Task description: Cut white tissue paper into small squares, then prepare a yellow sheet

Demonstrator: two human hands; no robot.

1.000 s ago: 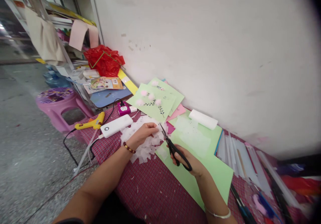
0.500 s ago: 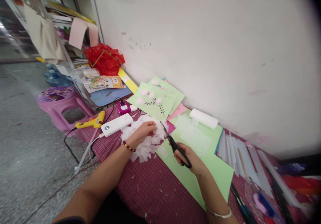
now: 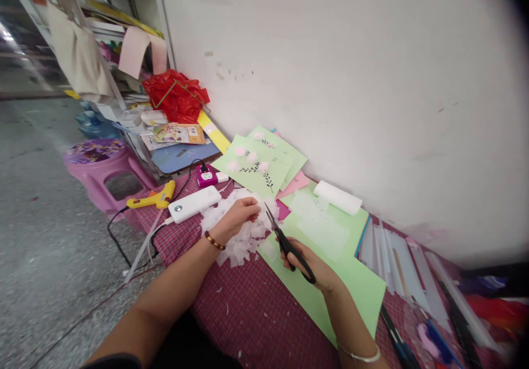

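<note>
My right hand [image 3: 303, 264] grips a pair of black-handled scissors [image 3: 285, 242], fingers through the handle loops. The blades point up and left, slightly apart, with their tips just right of my left hand. My left hand [image 3: 240, 217] is closed in a pinch above a heap of white thin paper pieces [image 3: 237, 250]. What sits between its fingertips is too small to make out against the white heap. Under the right hand lies a light green sheet [image 3: 351, 283]. Behind, green cards [image 3: 268, 179] carry pale pink puffs and dark leaf sprigs.
A white power bank [image 3: 194, 205] and a yellow glue gun [image 3: 152, 197] lie left on the checked tablecloth [image 3: 256, 314]. A white paper roll [image 3: 338, 197] rests near the wall. Rulers and strips [image 3: 399, 264] lie right. A pink stool [image 3: 99, 171] stands on the floor.
The scissor blades have opened a little. Both hands stay in nearly the same place, and the whole view has shifted slightly.
</note>
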